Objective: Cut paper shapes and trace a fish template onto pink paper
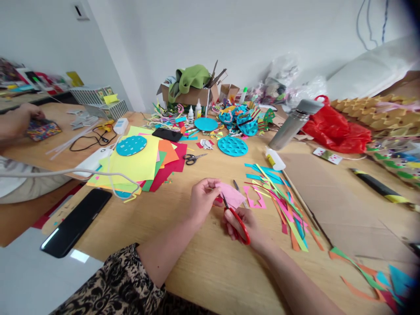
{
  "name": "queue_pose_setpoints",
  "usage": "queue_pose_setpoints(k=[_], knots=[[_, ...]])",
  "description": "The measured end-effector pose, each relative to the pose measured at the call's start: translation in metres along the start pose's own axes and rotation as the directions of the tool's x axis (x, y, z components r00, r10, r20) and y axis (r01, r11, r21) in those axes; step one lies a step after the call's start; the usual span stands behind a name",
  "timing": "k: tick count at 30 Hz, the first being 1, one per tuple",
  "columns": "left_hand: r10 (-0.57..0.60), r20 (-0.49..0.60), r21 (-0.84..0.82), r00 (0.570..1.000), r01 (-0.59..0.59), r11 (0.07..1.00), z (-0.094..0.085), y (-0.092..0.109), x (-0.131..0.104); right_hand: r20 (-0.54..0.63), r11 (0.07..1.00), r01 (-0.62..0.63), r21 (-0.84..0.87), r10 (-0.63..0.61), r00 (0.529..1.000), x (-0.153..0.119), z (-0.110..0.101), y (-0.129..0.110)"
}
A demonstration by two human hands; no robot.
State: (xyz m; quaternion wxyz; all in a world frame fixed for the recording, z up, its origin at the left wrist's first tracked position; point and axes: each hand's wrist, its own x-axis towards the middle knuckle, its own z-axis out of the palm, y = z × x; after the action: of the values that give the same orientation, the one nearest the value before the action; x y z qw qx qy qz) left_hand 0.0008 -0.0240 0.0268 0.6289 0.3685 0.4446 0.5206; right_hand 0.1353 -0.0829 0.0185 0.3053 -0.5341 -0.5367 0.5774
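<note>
Between thumb and fingers, my left hand (204, 199) pinches a piece of pink paper (232, 195) above the wooden table. Red-handled scissors (242, 227) are gripped in my right hand (247, 223), with their blades against the left part of the pink paper. A dark, slim pen-like tool (236, 187) lies just behind the paper. To its right is a pink paper offcut (255, 197) with cut-out gaps. Part of a red or dark pink scrap shows below my left fingers.
Cut paper strips (288, 201) and a glue bottle (274, 159) lie right, beside brown cardboard (334, 197) and a steel flask (292, 124). Black scissors (193, 159) and stacked coloured paper (131, 164) lie left. A phone (77, 223) overhangs the edge. Another person's hand (28, 113) is far left.
</note>
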Motion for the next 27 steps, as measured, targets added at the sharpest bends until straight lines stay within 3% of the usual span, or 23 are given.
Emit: queue_pose_setpoints(k=[6, 17, 27], knots=[[-0.011, 0.012, 0.033, 1.0, 0.01, 0.999, -0.0008, -0.0009, 0.0006, 0.016, 0.999, -0.03, 0.018, 0.029, 0.999, -0.0001, 0.0001, -0.0022], [-0.001, 0.135, -0.049, 0.991, 0.007, 0.999, 0.0011, -0.0001, -0.0014, -0.029, 0.998, -0.001, 0.058, 0.003, 1.0, 0.0023, -0.001, 0.0035], [-0.019, 0.136, -0.093, 0.991, 0.032, 0.995, 0.0001, -0.0019, 0.0006, -0.035, 0.996, -0.009, 0.084, 0.012, 0.999, 0.0026, -0.0014, 0.006]])
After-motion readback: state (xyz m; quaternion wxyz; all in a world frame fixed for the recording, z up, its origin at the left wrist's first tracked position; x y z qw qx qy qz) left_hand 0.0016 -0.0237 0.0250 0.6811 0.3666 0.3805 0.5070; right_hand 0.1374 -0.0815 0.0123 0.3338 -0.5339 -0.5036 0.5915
